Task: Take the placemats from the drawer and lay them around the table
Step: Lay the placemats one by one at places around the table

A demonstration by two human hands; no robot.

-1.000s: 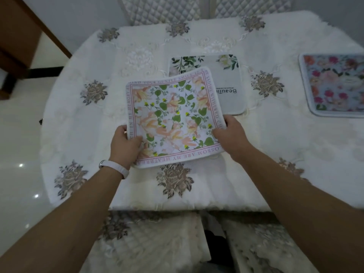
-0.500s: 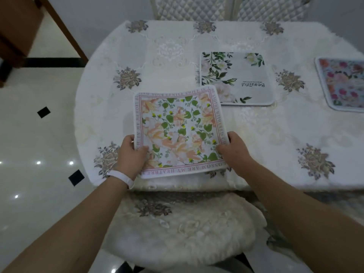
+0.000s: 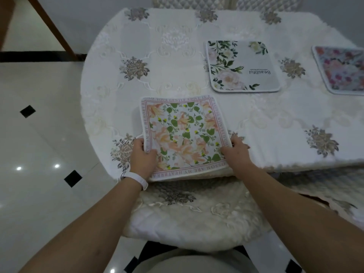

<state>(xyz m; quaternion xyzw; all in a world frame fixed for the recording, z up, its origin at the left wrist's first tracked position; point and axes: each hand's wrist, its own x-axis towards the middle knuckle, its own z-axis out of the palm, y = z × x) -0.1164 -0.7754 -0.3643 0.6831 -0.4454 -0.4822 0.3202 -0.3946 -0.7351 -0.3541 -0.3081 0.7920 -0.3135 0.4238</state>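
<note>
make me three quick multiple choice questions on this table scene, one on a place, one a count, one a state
1. Where does the grey placemat lie relative to the peach placemat?
A) beyond it and to the right, apart from it
B) stacked on top of it
C) nearer the person than it

2. How many placemats are in view?
A) one
B) three
C) five

3. What holds the peach placemat?
A) nothing
B) one hand only
C) both hands, at its near corners

Answers:
1 A: a strip of bare tablecloth shows between the two.
2 B: the peach one, the grey one, and a pink placemat cut off at the right edge of the picture.
3 C: the left hand and the right hand each grip a near corner, with the thumbs on top.
</note>
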